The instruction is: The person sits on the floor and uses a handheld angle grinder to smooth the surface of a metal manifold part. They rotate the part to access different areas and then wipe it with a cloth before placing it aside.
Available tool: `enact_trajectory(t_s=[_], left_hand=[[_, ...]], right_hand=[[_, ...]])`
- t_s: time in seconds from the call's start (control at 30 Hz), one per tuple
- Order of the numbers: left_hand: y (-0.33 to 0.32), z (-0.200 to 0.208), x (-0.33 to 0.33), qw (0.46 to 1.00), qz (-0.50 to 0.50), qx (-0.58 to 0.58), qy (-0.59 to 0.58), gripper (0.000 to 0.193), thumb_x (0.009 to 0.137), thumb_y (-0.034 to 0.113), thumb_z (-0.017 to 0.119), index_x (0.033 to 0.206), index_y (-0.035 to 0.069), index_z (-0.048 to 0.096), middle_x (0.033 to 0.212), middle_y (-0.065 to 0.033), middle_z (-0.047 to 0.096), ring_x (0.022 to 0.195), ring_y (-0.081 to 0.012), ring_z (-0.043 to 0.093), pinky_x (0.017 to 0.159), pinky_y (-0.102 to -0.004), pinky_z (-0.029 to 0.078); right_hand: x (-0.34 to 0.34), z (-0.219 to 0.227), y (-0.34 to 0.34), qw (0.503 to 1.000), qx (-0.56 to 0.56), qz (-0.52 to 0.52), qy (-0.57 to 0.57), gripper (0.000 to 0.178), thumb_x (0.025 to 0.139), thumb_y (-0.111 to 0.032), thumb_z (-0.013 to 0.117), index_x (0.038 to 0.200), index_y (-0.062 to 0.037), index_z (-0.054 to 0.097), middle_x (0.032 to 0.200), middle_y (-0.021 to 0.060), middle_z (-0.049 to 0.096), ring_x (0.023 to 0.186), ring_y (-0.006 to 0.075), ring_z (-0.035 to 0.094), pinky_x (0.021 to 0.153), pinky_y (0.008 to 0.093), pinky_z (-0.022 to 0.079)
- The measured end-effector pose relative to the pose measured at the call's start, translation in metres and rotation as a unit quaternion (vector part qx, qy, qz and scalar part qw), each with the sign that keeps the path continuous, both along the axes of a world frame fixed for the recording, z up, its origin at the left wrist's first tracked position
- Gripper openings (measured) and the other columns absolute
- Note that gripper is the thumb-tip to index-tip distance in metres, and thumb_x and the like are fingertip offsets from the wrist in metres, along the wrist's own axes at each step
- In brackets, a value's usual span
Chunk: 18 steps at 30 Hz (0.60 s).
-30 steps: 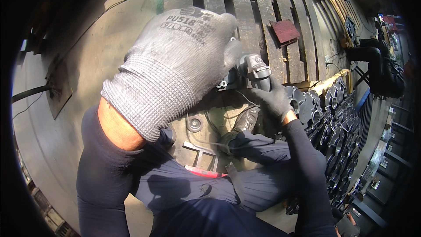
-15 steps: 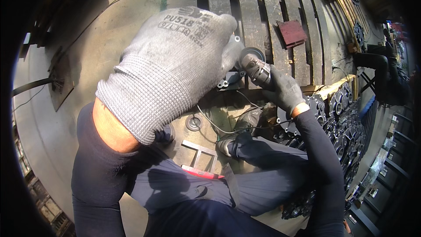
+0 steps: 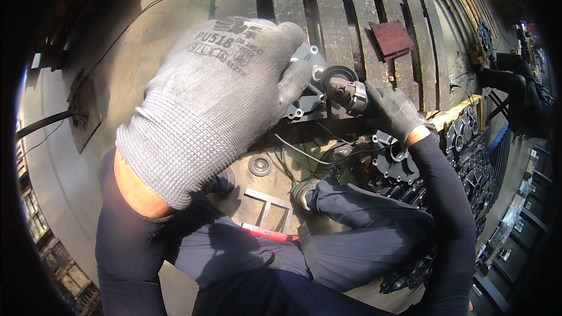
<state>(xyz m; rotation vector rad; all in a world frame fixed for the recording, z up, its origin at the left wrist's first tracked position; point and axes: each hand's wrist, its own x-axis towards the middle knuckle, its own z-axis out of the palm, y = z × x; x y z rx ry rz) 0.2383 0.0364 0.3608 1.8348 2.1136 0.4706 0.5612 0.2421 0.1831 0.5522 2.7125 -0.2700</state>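
My left hand (image 3: 231,76), in a light grey knitted glove, lies over a metal casting (image 3: 306,105) with round bolt lugs and curls onto its edge. The glove hides much of the casting and most of the fingertips. In my gloved right hand (image 3: 396,110) is an angle grinder (image 3: 346,93), gripped round its body just behind the metal head. The grinder's dark round disc sits at the casting's right side, beside my left thumb; whether it touches the metal I cannot tell. The casting rests at the near edge of a wooden slatted pallet (image 3: 328,17).
A dark red block (image 3: 391,40) lies on the slats. Black castings (image 3: 462,169) are piled at the right. On the floor are a round disc (image 3: 260,165), a metal frame piece (image 3: 268,208) and the cable (image 3: 301,155). Another person's dark-clothed legs (image 3: 508,82) show far right.
The grinder and my right hand have shifted slightly right and toward me. My left hand has moved a little left, and more of the casting shows between the hands.
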Motion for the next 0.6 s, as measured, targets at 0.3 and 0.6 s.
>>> enact_trajectory(t_s=[0.3,0.6], left_hand=[[0.005,-0.004,0.003,1.000,-0.004,0.013,-0.012,0.042,0.106,0.032,0.074,0.135,0.001,0.075,0.109,-0.0215,0.081,0.101,-0.0351,0.081,0.090,-0.0445,0.063],[0.004,0.000,-0.014,1.000,0.015,0.012,-0.015,0.043,0.105,0.032,0.073,0.134,0.000,0.075,0.111,-0.0232,0.081,0.103,-0.0363,0.080,0.092,-0.0439,0.062]], right_hand=[[0.014,-0.007,0.025,0.989,0.016,-0.095,0.112,0.085,0.081,-0.022,0.089,0.158,-0.0084,0.053,0.114,0.0219,0.075,0.104,0.0448,0.074,0.091,0.0547,0.058],[0.027,0.031,-0.029,0.911,-0.124,-0.330,0.215,0.070,0.084,-0.031,0.089,0.146,-0.0078,0.066,0.114,0.0215,0.078,0.108,0.0421,0.077,0.096,0.0514,0.061]])
